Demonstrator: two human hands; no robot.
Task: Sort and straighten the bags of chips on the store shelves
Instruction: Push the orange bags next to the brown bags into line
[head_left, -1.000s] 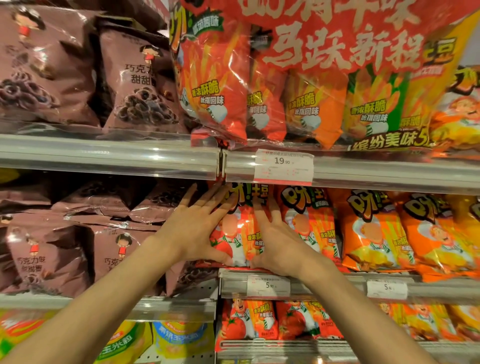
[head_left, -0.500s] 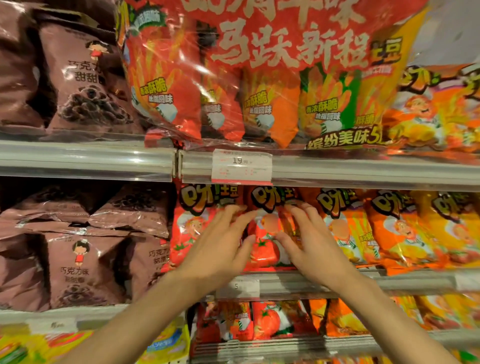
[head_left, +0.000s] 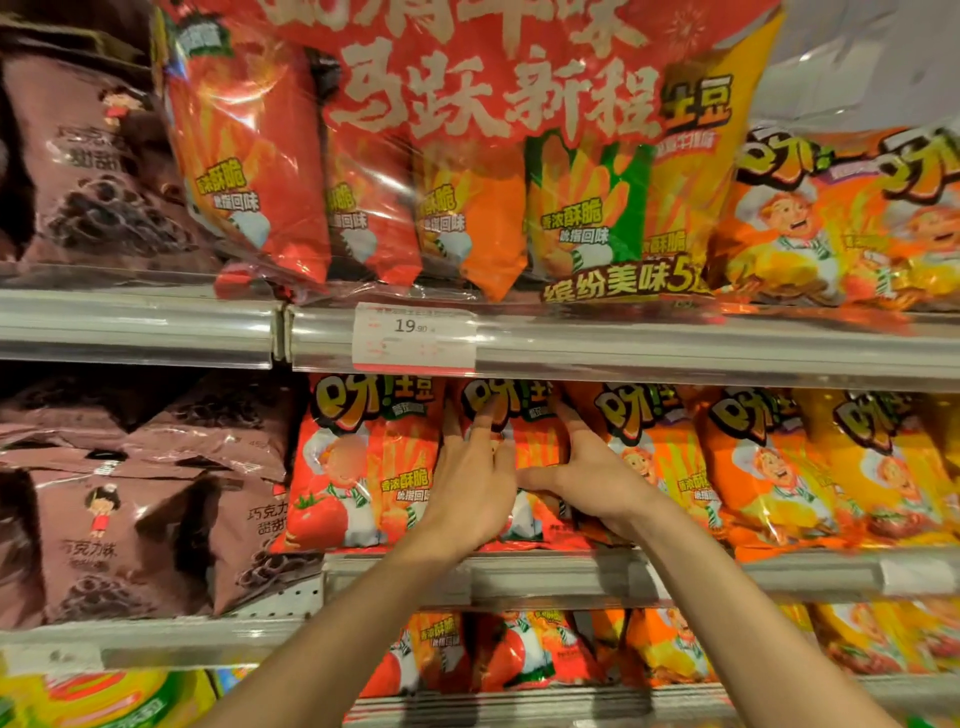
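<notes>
The shelf (head_left: 571, 571) carried a row of upright chip bags, brown ones to the left and orange ones to the right. Within the last second both hands had shifted one bag rightward along that row, from the leftmost red bag (head_left: 363, 467) to the second bag (head_left: 524, 431), which suggested the first was judged straight and the sorting was working along the shelf. The left hand (head_left: 475, 483) lay with fingers (head_left: 488, 415) straight and spread on the bag's left face; the right hand (head_left: 592, 478) curled round its right edge, thumb across the front. The bag stood between them, touching both.
</notes>
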